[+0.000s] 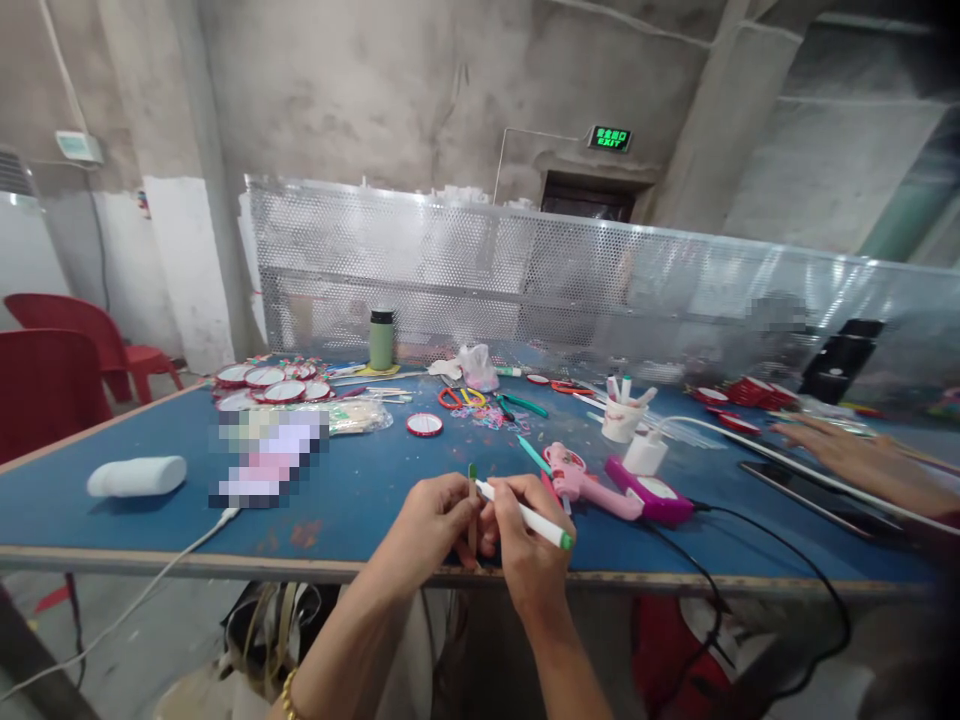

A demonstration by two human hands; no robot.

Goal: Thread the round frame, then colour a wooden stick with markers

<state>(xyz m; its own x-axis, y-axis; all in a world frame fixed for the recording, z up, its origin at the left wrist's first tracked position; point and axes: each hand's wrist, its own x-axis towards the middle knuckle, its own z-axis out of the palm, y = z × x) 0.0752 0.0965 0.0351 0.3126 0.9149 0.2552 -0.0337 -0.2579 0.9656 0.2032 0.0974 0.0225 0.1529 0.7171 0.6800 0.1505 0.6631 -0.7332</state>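
Right hand [527,545] gripping white marker [541,524], left hand [431,520] pinching green-tipped stick [473,508], white cup [619,424] holding pens [625,387]

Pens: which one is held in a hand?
The white pen with the green end, in the right hand; the pens standing in the cup are untouched.

On the grey wall [360,110], above the dark doorway [592,197], a lit sign [610,139] carries two lines in glowing green on a dark panel: the Chinese characters 安全出口 on top and the word EXIT in capitals beneath. The reddish markings on the white cup [618,424] of pens and the green print on the clear plastic packet [358,415] are too small and blurred to read, as is the pale round mark on the black object [840,362] at the right.
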